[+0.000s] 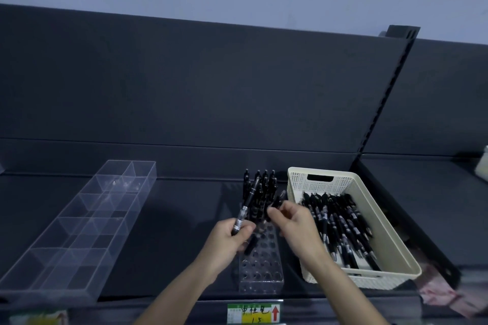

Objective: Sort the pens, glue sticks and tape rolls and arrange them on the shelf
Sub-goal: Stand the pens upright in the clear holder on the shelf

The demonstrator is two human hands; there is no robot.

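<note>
Now left hand (227, 240) grips clear pen (247, 203) clicker-up; right hand (295, 221), black pen (277, 200).

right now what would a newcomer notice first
The left hand gripping a black pen and the right hand pinching a second pen, both at centre over a clear perforated pen holder. Standing pens occupy the holder's back rows, and right of it a cream basket holds a heap of loose pens. A clear divided tray lies at the left.
</note>
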